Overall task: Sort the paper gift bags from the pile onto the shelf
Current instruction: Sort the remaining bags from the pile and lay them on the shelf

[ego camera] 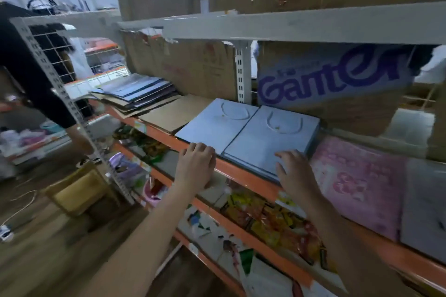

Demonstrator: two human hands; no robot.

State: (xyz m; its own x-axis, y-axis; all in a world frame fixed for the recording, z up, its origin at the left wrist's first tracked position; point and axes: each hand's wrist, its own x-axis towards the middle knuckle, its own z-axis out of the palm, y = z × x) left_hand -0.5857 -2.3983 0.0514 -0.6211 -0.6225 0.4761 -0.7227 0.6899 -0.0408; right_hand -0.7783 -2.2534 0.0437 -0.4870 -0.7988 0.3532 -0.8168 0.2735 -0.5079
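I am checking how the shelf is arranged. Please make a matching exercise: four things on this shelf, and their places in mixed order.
Things:
1. pink bags
2. light blue stack
3. brown card sheet
4. box with purple letters

Places:
a. behind the light blue stack
b. under the right hand
c. right of the light blue stack
d. left of both blue stacks

Pairs: 1-c, 2-b, 3-d, 4-a

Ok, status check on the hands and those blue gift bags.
Left hand curled on the orange shelf edge. Right hand flat on the right blue bag stack. Nothing blocking.
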